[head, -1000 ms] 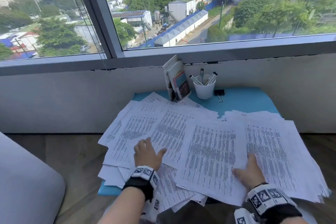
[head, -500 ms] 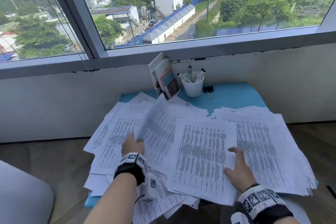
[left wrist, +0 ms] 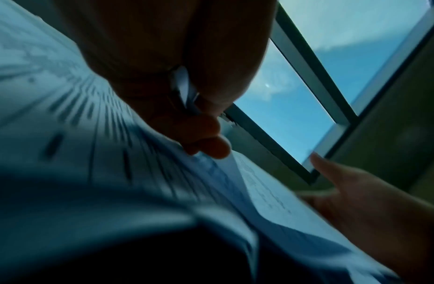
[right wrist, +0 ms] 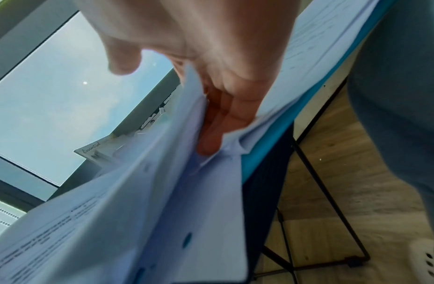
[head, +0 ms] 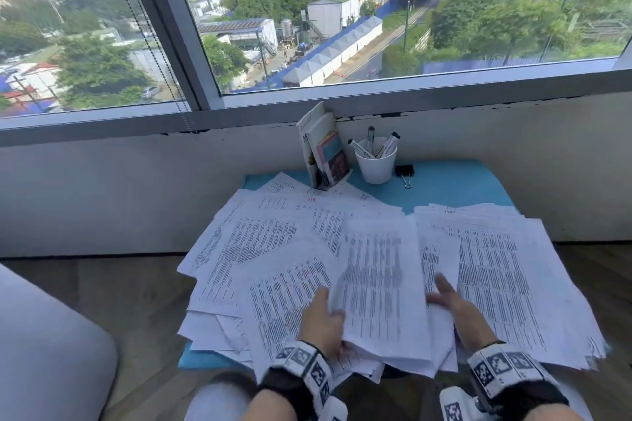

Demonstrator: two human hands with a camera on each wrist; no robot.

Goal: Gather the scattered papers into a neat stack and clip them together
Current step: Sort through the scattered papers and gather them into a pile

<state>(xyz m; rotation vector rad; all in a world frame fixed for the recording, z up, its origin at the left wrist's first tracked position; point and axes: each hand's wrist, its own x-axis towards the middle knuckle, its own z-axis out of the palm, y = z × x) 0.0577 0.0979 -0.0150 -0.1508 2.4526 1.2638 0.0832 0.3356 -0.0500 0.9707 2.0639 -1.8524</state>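
Note:
Printed white papers [head: 506, 270] lie scattered over a blue table [head: 455, 184]. In the middle, a blurred bundle of sheets [head: 379, 284] is raised off the pile between my hands. My left hand [head: 325, 314] grips the bundle's left edge; the left wrist view shows a paper edge [left wrist: 186, 92] pinched between thumb and fingers. At the bundle's right edge, my right hand [head: 444, 299] has straight fingers [right wrist: 211, 124] slid between sheets, thumb apart. A black binder clip [head: 404, 170] lies at the table's back, beyond both hands.
A white cup of markers [head: 375, 164] and a holder of books [head: 325, 154] stand at the table's back by the wall under the window. A grey cushion [head: 44, 352] sits on the left. Wooden floor surrounds the table; thin black legs [right wrist: 332, 201] show beneath.
Both hands have moved inward to the middle. The left hand swept sheets rightward and now holds them, and a bundle stands lifted between the hands.

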